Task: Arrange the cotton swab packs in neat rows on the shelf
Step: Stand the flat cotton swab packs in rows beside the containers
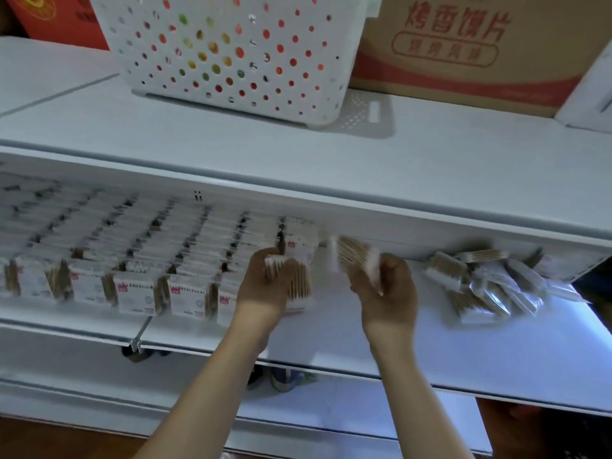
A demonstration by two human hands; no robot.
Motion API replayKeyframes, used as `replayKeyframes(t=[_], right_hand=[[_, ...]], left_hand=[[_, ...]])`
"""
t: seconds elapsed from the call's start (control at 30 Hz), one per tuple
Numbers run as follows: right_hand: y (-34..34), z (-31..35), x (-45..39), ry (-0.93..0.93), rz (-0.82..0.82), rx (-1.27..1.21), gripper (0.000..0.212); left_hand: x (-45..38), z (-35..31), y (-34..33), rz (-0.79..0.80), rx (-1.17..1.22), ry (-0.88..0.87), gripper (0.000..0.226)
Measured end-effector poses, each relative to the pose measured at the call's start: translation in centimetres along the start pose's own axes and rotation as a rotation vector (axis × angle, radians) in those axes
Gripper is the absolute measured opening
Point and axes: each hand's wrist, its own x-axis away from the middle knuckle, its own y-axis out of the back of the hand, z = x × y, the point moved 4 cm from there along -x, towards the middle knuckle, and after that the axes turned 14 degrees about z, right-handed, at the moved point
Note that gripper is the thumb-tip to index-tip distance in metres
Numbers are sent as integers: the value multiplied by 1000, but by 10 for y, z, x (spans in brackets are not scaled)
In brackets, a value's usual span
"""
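Several rows of cotton swab packs (139, 260) stand upright across the left part of the white middle shelf (430, 352). My left hand (261, 293) grips a swab pack (298, 279) at the right end of those rows. Just to the right, my right hand (387, 289) holds another swab pack (354, 256), lifted above the shelf and blurred. A loose heap of swab packs (480, 283) lies at the right of the shelf.
On the top shelf (231, 154) stand a white perforated basket (231, 54) and a cardboard box (463, 44) with red print. A metal hook (137, 339) hangs off the middle shelf's front edge. A lower shelf (331, 409) sits beneath.
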Motion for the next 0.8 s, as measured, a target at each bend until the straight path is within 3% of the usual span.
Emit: replayKeyframes(t=[0.1, 0.17, 0.23, 0.37, 0.5, 0.57, 0.67, 0.8], right_hand=[[-10, 2, 19, 447, 31, 390, 28], [-18, -6, 32, 550, 125, 503, 28], [-18, -9, 38, 564, 189, 493, 36], [-19, -7, 37, 434, 210, 315, 32], [-34, 4, 25, 37, 259, -101, 32], [-42, 6, 20, -46, 350, -48, 46], [-46, 0, 12, -31, 428, 92, 58], [-32, -22, -7, -37, 180, 200, 52]], left_hand=[[7, -1, -14, 32, 165, 32, 21], [10, 1, -19, 68, 313, 70, 30], [11, 2, -17, 69, 277, 49, 35], [10, 1, -8, 56, 192, -1, 40], [6, -11, 12, 90, 69, -66, 40], [5, -15, 20, 142, -16, -82, 43], [3, -12, 34, 119, -96, -95, 32], [-1, -2, 57, 54, -4, -49, 25]])
